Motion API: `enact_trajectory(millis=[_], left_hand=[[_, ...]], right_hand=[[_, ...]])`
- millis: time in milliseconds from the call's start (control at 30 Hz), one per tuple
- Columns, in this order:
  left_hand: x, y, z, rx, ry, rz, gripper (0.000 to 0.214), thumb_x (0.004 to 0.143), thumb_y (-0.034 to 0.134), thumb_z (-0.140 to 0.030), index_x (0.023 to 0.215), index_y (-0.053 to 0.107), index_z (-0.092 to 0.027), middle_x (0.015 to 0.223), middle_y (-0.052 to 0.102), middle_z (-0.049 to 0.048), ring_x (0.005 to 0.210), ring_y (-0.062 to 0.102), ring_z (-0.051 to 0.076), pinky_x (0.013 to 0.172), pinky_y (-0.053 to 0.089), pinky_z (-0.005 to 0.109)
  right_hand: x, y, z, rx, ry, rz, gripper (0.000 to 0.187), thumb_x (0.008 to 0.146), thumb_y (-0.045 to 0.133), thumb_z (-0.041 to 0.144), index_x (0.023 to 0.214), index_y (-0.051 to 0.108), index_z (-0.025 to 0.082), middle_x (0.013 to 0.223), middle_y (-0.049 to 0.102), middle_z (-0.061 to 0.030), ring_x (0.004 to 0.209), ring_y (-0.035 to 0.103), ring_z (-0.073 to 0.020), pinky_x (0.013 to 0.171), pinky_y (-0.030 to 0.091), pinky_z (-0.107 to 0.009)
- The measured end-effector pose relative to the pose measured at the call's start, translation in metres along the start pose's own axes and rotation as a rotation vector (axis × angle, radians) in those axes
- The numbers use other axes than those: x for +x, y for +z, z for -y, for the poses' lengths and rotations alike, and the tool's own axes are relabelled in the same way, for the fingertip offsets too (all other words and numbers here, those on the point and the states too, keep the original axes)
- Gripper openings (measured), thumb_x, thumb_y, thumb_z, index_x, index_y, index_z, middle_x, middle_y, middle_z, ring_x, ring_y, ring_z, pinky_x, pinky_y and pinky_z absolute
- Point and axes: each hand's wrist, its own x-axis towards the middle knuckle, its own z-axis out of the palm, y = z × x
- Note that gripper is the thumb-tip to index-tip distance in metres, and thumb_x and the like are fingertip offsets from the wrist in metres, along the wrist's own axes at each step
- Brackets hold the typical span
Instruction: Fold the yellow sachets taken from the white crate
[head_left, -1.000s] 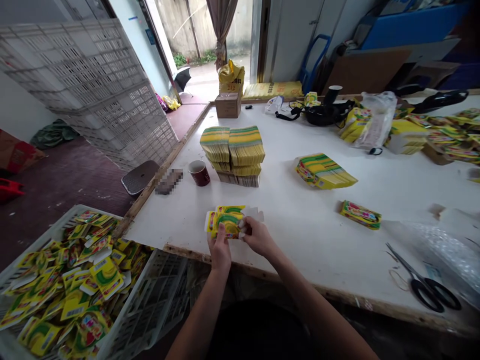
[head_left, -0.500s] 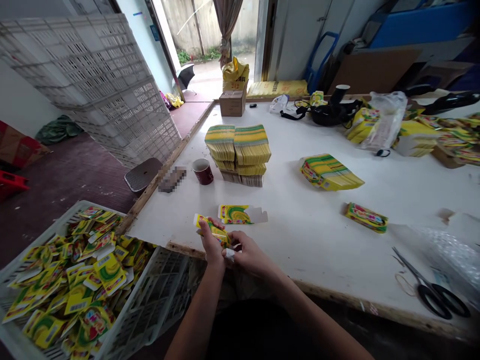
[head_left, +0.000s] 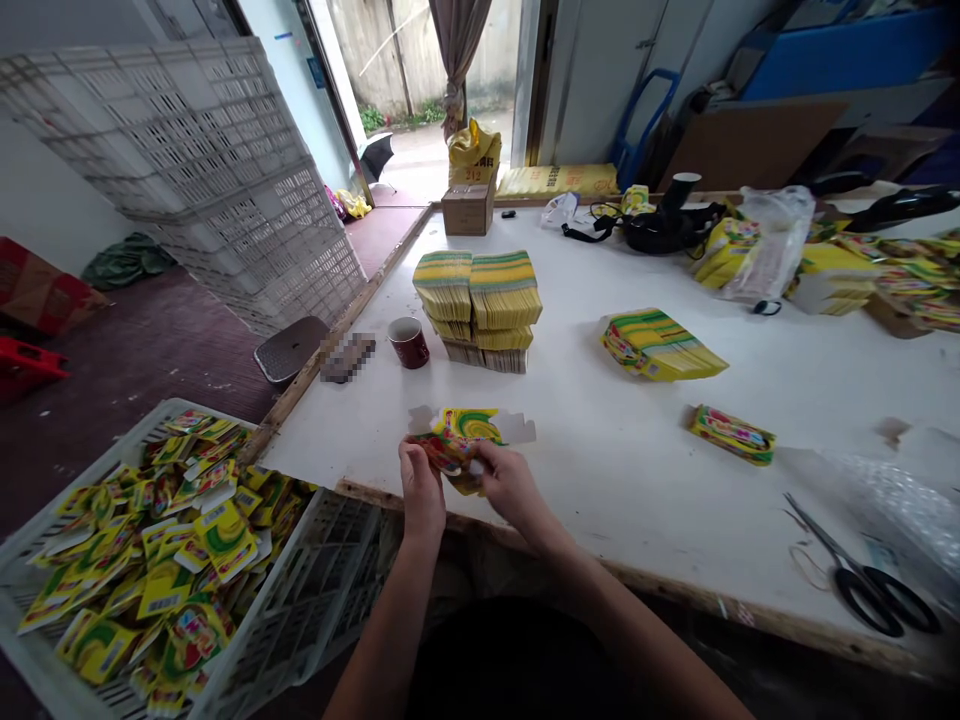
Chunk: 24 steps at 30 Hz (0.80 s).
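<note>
Both my hands hold one small yellow, green and red carton [head_left: 448, 455] just above the near edge of the white table [head_left: 600, 430]. My left hand [head_left: 421, 490] grips its left end with fingers closed. My right hand [head_left: 510, 482] pinches its right end. Right behind it a flat carton blank [head_left: 480, 424] with white flaps lies on the table. A white plastic crate [head_left: 300, 600] at my lower left is full of several folded cartons [head_left: 165, 560].
A tall stack of flat blanks [head_left: 476, 305] and a dark red cup [head_left: 409, 342] stand beyond my hands. A fanned pile of blanks [head_left: 660, 345] and one small pack [head_left: 731, 434] lie to the right. Black scissors [head_left: 862, 575] lie near the right front edge.
The carton in my hands has turned and risen slightly toward the flat blank on the table; my hands have shifted a little away from me with it.
</note>
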Motion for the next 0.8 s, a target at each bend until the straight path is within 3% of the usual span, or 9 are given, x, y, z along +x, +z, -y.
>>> enact_trajectory(millis=[133,267,333,400,500,567,633,667,800], left_hand=[[0.002,-0.011,-0.008,0.05,-0.024,-0.002,0.047,0.072,0.072,-0.047,0.1,0.059,-0.012,0.093,0.064,0.0088,0.077,0.06,0.015,0.067,0.05,0.025],[0.016,-0.03,-0.04,0.142,0.078,0.092,0.066,0.067,0.072,-0.059,0.11,0.058,-0.011,0.108,0.061,0.0143,0.097,0.059,0.021,0.085,0.047,0.03],[0.023,-0.037,-0.06,0.335,0.197,0.267,0.084,0.069,0.061,-0.071,0.128,0.046,-0.012,0.124,0.053,0.0172,0.115,0.051,0.026,0.096,0.041,0.034],[0.026,-0.04,-0.074,0.627,0.249,0.487,0.094,0.065,0.064,-0.071,0.134,0.038,-0.013,0.131,0.047,0.0168,0.121,0.045,0.028,0.101,0.037,0.035],[0.022,-0.035,-0.074,0.924,0.028,0.835,0.083,0.061,0.079,-0.048,0.127,0.041,-0.016,0.116,0.055,0.0105,0.102,0.055,0.023,0.086,0.045,0.03],[0.016,-0.03,-0.064,0.998,-0.084,0.84,0.066,0.068,0.074,-0.037,0.122,0.041,-0.018,0.101,0.058,0.0048,0.087,0.057,0.019,0.075,0.046,0.028],[0.007,-0.027,-0.054,1.044,-0.049,0.695,0.062,0.072,0.068,-0.033,0.123,0.035,-0.02,0.097,0.056,0.0028,0.087,0.056,0.018,0.078,0.046,0.029],[0.003,-0.026,-0.05,1.074,-0.012,0.642,0.065,0.073,0.066,-0.031,0.125,0.03,-0.021,0.1,0.055,0.0031,0.09,0.056,0.018,0.08,0.046,0.03],[-0.013,-0.024,-0.042,1.07,0.127,0.685,0.073,0.074,0.061,-0.028,0.13,0.015,-0.023,0.12,0.047,0.009,0.1,0.054,0.019,0.087,0.046,0.034]], right_hand=[[0.009,-0.019,-0.005,0.024,-0.056,0.049,0.023,0.08,0.049,0.01,0.091,0.068,0.019,0.084,0.067,0.0,0.074,0.059,-0.0148,0.066,0.042,-0.024],[0.011,-0.033,-0.004,-0.226,-0.322,-0.106,0.027,0.085,0.048,0.006,0.099,0.067,0.017,0.095,0.066,-0.004,0.085,0.056,-0.0176,0.076,0.043,-0.029],[0.009,-0.037,0.0,-0.381,-0.506,-0.151,0.025,0.089,0.046,0.007,0.098,0.067,0.018,0.095,0.066,-0.0035,0.087,0.052,-0.0182,0.079,0.039,-0.032],[0.006,-0.036,0.006,-0.41,-0.669,-0.078,0.02,0.092,0.047,0.012,0.097,0.065,0.019,0.093,0.065,-0.002,0.088,0.05,-0.0175,0.08,0.037,-0.033],[0.001,-0.031,0.014,-0.319,-0.787,-0.008,0.016,0.091,0.05,0.016,0.102,0.061,0.02,0.106,0.059,-0.0044,0.099,0.047,-0.019,0.088,0.038,-0.035],[-0.002,-0.029,0.014,-0.212,-0.694,-0.136,0.03,0.089,0.052,0.015,0.118,0.054,0.021,0.124,0.048,-0.0098,0.113,0.042,-0.0226,0.097,0.037,-0.04],[-0.002,-0.029,0.01,-0.035,-0.473,-0.258,0.052,0.085,0.056,0.02,0.134,0.039,0.019,0.135,0.036,-0.0144,0.123,0.036,-0.0252,0.102,0.035,-0.044],[-0.002,-0.03,0.007,0.082,-0.344,-0.243,0.058,0.085,0.057,0.026,0.137,0.034,0.017,0.136,0.034,-0.0157,0.125,0.036,-0.0253,0.103,0.036,-0.044],[0.0,-0.028,0.0,0.439,0.044,0.174,0.045,0.09,0.044,0.047,0.115,0.056,0.011,0.113,0.056,-0.0137,0.105,0.053,-0.0246,0.094,0.042,-0.042]])
